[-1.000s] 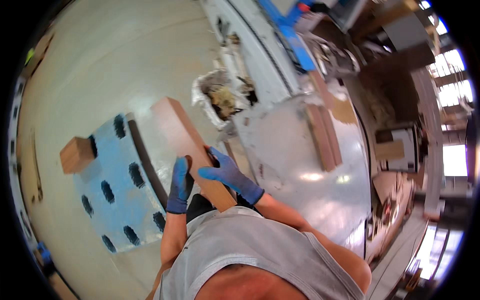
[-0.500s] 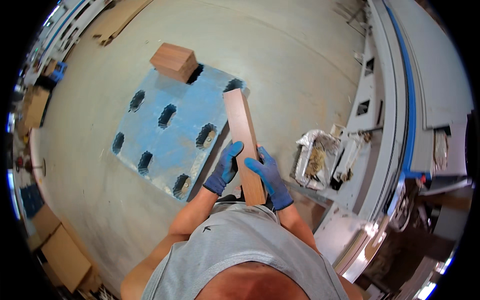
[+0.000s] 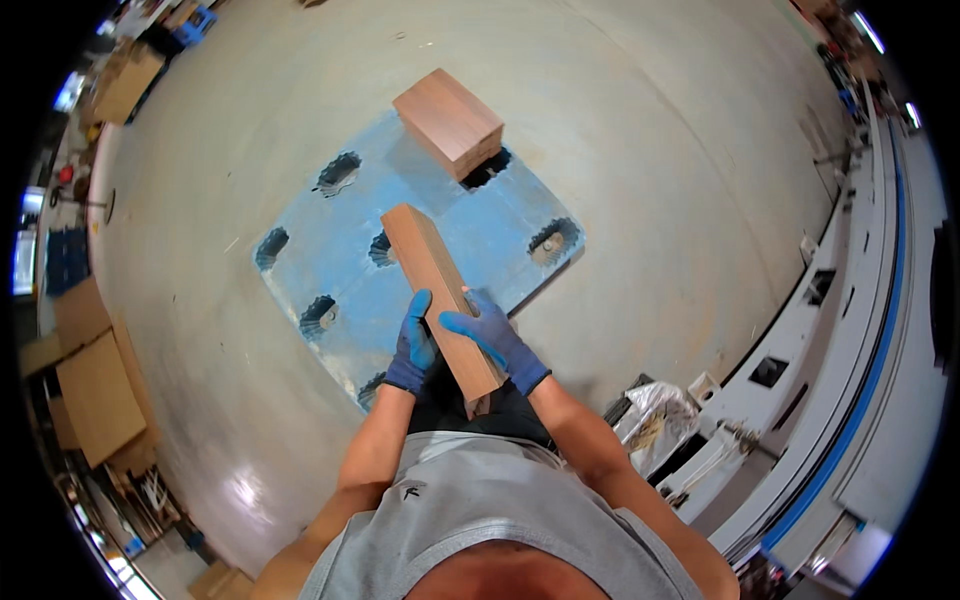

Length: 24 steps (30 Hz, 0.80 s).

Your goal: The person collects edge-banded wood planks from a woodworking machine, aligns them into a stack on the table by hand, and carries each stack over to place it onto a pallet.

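Between my two gloved hands I hold a long stack of brown wood-grain planks (image 3: 437,290), its far end tilted to the left. My left hand (image 3: 417,340), in a blue glove, grips the stack's left side. On the right side my right hand (image 3: 492,330) is wrapped round it, the thumb lying over the top face. Beyond the held stack is a blue plastic pallet (image 3: 480,228) with ragged oval holes. A shorter-looking block of stacked wood-grain planks (image 3: 450,115) rests at the pallet's far corner. The held stack hides part of the pallet.
At the right runs a long grey machine frame (image 3: 800,440) with a blue strip. A silver foil-lined tray (image 3: 650,420) sits by its near end. Cardboard sheets (image 3: 100,395) lean at the left. Pale concrete floor (image 3: 650,200) surrounds the pallet.
My view has turned to the right and come nearer the pallet, so the machine has shifted rightward in view. The held stack now lies over the pallet, tilted further left.
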Each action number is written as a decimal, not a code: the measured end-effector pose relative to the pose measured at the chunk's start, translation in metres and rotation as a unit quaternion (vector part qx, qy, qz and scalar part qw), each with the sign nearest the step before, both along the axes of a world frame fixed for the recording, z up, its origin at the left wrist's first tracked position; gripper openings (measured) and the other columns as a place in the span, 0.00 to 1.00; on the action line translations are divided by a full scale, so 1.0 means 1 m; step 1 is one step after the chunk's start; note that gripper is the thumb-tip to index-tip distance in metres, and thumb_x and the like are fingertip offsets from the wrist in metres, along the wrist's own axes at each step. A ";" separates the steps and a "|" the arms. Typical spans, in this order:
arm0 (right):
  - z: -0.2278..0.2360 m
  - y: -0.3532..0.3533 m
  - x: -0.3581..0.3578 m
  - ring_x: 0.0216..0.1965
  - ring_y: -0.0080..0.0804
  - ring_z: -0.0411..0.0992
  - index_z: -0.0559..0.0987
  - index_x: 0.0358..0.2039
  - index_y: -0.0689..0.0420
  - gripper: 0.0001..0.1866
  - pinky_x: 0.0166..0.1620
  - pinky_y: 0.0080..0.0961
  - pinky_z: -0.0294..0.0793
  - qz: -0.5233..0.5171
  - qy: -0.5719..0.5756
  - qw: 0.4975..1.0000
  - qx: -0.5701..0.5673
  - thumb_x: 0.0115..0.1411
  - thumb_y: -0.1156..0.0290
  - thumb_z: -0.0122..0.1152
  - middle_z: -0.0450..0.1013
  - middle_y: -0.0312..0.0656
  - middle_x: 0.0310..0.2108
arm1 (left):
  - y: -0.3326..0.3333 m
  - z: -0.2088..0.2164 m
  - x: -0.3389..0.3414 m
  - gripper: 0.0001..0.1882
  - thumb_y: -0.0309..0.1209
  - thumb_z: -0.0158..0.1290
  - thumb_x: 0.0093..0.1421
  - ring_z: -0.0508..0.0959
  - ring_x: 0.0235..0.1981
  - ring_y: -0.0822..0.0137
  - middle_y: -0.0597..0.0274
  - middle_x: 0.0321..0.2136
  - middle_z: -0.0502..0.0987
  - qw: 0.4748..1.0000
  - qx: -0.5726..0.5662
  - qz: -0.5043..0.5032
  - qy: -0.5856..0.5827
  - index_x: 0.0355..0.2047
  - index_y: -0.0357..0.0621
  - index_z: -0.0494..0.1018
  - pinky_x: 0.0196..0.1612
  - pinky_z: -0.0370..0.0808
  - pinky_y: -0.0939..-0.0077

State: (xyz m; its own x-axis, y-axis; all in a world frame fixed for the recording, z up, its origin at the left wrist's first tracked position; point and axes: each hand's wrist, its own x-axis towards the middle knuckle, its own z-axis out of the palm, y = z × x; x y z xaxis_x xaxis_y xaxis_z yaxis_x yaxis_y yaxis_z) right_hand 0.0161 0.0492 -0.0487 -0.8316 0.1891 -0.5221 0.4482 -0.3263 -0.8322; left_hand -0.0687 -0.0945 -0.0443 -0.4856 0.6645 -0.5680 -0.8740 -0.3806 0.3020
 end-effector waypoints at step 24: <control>-0.402 0.119 -0.509 0.49 0.24 0.72 0.59 0.69 0.68 0.47 0.51 0.23 0.75 0.030 -0.078 0.994 -0.071 0.56 0.64 0.73 0.74 0.45 0.55 | 0.116 -0.417 -0.496 0.29 0.41 0.55 0.66 0.79 0.51 0.51 0.49 0.53 0.76 0.992 -0.064 0.074 -0.083 0.62 0.38 0.66 0.56 0.78 0.55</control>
